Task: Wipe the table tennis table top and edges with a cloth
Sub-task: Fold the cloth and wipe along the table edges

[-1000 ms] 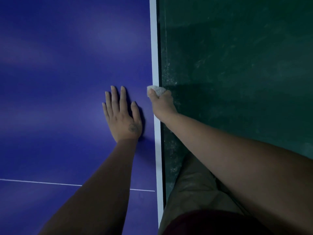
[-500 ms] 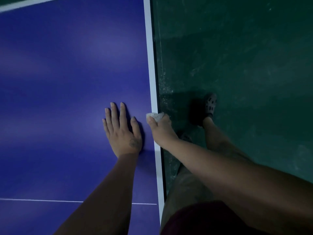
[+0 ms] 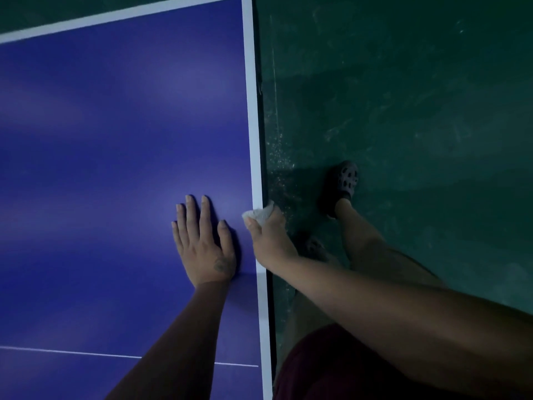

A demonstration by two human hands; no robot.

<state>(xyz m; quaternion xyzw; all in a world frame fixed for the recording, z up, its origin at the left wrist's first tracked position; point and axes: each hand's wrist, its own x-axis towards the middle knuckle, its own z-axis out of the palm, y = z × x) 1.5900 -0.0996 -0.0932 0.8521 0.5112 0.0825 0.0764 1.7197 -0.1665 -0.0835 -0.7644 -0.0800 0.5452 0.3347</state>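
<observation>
- from my screen i saw the left hand (image 3: 202, 246) lying flat on the blue table (image 3: 115, 140), fingers straight and slightly spread, near its side edge.
- the right hand (image 3: 271, 241) was curled round a small white cloth (image 3: 259, 215), thumb on top, the other fingers out of my sight past the rim.
- the cloth sat on the white border (image 3: 253, 125) at that edge, just beside the left hand.
- a foot in a holed shoe (image 3: 346, 180) stood on the green floor (image 3: 418, 96) near the table.
</observation>
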